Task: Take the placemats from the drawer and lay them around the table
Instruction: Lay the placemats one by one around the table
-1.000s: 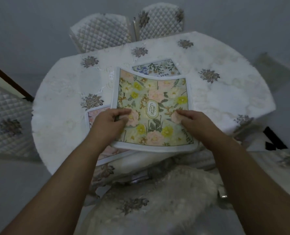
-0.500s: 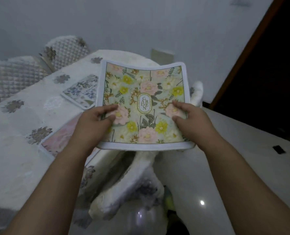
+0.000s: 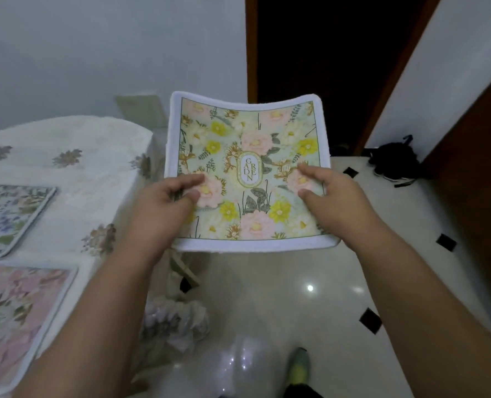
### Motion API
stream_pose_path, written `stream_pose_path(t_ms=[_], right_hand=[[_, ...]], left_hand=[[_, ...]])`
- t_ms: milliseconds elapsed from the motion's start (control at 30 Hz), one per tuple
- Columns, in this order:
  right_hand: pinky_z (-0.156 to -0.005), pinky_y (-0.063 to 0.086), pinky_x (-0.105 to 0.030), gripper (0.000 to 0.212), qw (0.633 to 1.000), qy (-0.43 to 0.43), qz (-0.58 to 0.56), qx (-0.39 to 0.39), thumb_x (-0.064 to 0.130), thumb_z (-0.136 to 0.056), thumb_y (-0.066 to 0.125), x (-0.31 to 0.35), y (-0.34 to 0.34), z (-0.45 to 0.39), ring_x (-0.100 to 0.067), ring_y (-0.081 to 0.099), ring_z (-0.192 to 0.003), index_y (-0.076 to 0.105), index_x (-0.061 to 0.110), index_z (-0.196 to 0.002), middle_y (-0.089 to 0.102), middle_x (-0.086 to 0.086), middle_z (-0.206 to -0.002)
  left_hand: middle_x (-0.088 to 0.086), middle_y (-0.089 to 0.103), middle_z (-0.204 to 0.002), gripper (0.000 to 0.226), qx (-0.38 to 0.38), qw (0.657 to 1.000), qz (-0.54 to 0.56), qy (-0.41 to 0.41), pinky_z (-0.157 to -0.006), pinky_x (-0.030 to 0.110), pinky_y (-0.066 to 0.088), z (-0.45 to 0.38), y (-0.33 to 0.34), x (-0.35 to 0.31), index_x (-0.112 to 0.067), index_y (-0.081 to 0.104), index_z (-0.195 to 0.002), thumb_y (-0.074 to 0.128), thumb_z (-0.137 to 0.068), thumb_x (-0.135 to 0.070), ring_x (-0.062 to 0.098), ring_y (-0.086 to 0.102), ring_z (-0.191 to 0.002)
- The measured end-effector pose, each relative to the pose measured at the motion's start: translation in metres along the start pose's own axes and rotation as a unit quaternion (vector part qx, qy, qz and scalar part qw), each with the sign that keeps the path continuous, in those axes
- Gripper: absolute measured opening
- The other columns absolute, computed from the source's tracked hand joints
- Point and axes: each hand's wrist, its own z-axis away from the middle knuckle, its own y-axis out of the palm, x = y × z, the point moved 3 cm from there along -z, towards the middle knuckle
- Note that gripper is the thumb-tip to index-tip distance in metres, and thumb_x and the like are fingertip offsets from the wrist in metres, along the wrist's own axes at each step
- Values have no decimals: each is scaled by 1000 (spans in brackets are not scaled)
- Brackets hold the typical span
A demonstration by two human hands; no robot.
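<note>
Head view: both hands hold a green floral placemat (image 3: 250, 170) at centre frame, above the floor and off the worktop's right edge. The left hand (image 3: 163, 202) has its grip clamped on the mat's left side, thumb and fingers on top pinching it. The right hand (image 3: 333, 196) grips the right side the same way. The mat sags in the middle.

At left, the worktop (image 3: 74, 179) wears a white embroidered cloth. A blue floral placemat (image 3: 8, 216) and a pink floral placemat (image 3: 17, 317) lie flat on it, near each other.

A glossy pale floor (image 3: 296, 282) with small black tiles fills the lower right. A dark doorway (image 3: 324, 67) stands at upper centre, a black bag (image 3: 396, 159) beside it.
</note>
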Motion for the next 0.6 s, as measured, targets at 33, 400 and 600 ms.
stream_pose_path(t_ms=[33, 400, 600], right_hand=[[-108, 47, -36, 49, 1000, 7, -1, -8, 21, -95, 65, -11, -13, -5, -12, 56, -125, 56, 40, -139, 56, 12, -141], [-104, 43, -22, 50, 1000, 2, 24, -15, 23, -96, 63, -62, -91, -86, -10, 54, -126, 54, 40, -142, 54, 13, -144], [-104, 43, -22, 50, 999, -28, 39, 5, 25, -97, 62, -53, -82, -143, -9, 52, -128, 52, 39, -143, 52, 13, -146]], left_hand=[[-15, 71, -125, 28, 8, 1000, -3, 6, -102, 34, 54, -6, 17, -7, -45, 79, -104, 72, -94, -20, 4, 67, -110], [-28, 72, -110, 27, 17, 999, 7, 34, -105, 31, 52, -64, 123, -41, -42, 79, -107, 72, -94, -18, -3, 68, -109], [-20, 73, -114, 27, -10, 1000, 15, 19, -102, 30, 54, -111, 125, -34, -44, 79, -103, 73, -94, -19, -2, 69, -106]])
